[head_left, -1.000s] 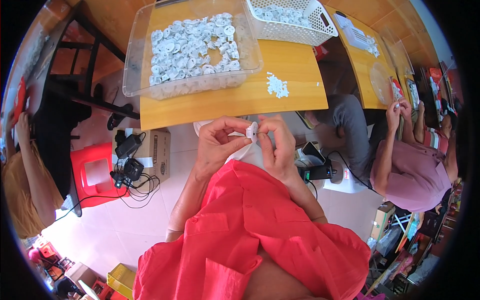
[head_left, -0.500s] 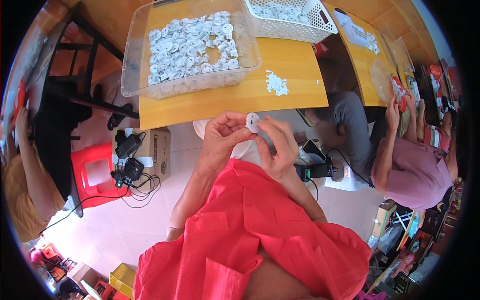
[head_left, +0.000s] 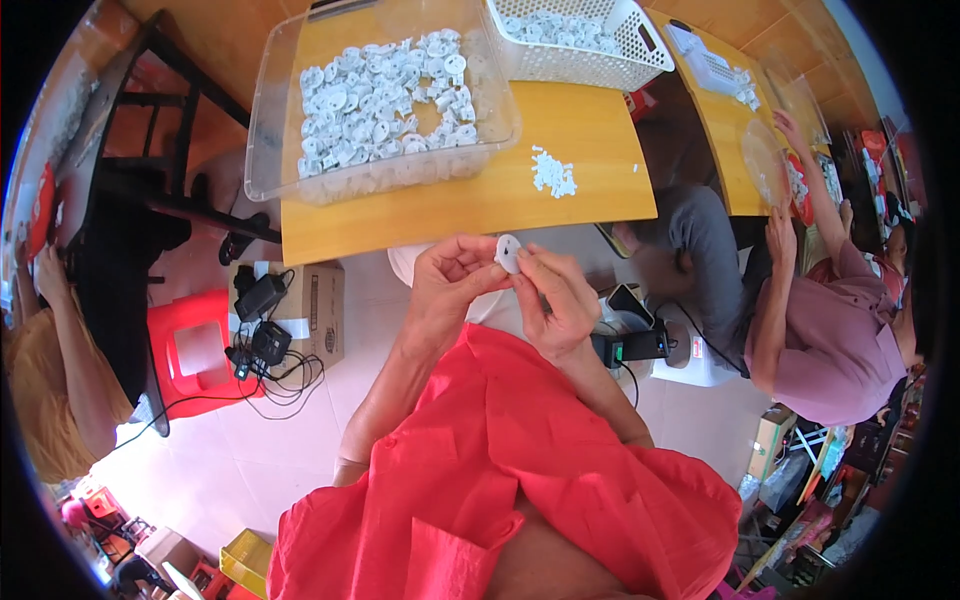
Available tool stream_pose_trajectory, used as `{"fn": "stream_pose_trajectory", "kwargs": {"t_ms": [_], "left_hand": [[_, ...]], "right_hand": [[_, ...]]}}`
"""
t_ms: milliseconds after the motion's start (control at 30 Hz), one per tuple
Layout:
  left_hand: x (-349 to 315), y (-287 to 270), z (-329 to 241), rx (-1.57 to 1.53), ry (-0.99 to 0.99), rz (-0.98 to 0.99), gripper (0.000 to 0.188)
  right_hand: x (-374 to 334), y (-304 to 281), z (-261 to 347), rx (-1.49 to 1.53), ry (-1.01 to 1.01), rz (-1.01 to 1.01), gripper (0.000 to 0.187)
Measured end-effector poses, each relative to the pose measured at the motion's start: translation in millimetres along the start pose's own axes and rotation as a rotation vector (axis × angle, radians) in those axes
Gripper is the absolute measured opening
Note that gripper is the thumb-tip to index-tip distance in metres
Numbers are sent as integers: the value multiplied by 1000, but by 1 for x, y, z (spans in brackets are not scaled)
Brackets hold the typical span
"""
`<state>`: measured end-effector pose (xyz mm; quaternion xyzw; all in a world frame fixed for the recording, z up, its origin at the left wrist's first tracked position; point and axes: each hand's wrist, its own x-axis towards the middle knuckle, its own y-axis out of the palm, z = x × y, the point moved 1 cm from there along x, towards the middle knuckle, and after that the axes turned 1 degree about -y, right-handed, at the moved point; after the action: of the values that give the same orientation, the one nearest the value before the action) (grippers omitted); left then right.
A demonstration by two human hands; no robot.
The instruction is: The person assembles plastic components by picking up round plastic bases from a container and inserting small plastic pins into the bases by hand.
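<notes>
A round white plastic disc (head_left: 507,252) with a small dark slot is held up just off the table's front edge. My left hand (head_left: 450,275) pinches it from the left between thumb and fingers. From the other side, my right hand (head_left: 556,298) has its thumb and fingers closed at the disc's right rim; whether a smaller piece sits between them is hidden. Beyond my hands, a heap of small white pegs (head_left: 553,172) lies on the yellow wooden table (head_left: 400,222). A clear plastic bin (head_left: 390,168) at the far left holds many similar white parts (head_left: 370,105).
A white perforated basket (head_left: 590,66) of small white parts stands at the back. Left below are a red stool (head_left: 190,345), a cardboard box (head_left: 325,310) and black adapters (head_left: 268,340) with cables. At the right, a person in a mauve shirt (head_left: 835,340) works at another table.
My right fingers have closed in on the disc's right edge, and the disc has turned a little and moved slightly nearer. The person at the right has stretched an arm forward.
</notes>
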<state>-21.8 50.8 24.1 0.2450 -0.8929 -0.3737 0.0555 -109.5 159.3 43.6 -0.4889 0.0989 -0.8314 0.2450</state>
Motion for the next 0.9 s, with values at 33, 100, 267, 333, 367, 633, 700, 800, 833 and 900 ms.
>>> {"fn": "stream_pose_trajectory", "kwargs": {"t_ms": [33,100,267,333,367,633,700,800,833,900], "left_hand": [[0,-3,2,5,2,-5,21],[2,-2,-4,97,-12,-12,21],[24,12,-56,358,42,30,20],[48,26,-87,548,133,-7,20],[62,38,-103,611,175,-26,21],[240,75,-129,836,365,-6,38],[261,63,-124,1364,757,-174,53],[251,47,-124,1286,584,-101,48],[246,34,-125,1275,558,-68,34],[230,10,-130,1355,366,-37,24]], "right_hand": [[-1,0,-2,12,21,18,25],[4,-4,-2,61,58,59,26],[6,-20,-57,2,270,-38,18],[-3,-23,-104,-70,415,-123,16],[-10,-24,-132,-119,467,-162,17],[-26,-6,-192,-460,393,-172,13],[-26,-3,-196,-446,375,-209,11],[-24,-5,-197,-466,366,-213,11],[-23,-5,-197,-463,365,-211,11],[-22,-7,-196,-477,378,-191,11]]}}
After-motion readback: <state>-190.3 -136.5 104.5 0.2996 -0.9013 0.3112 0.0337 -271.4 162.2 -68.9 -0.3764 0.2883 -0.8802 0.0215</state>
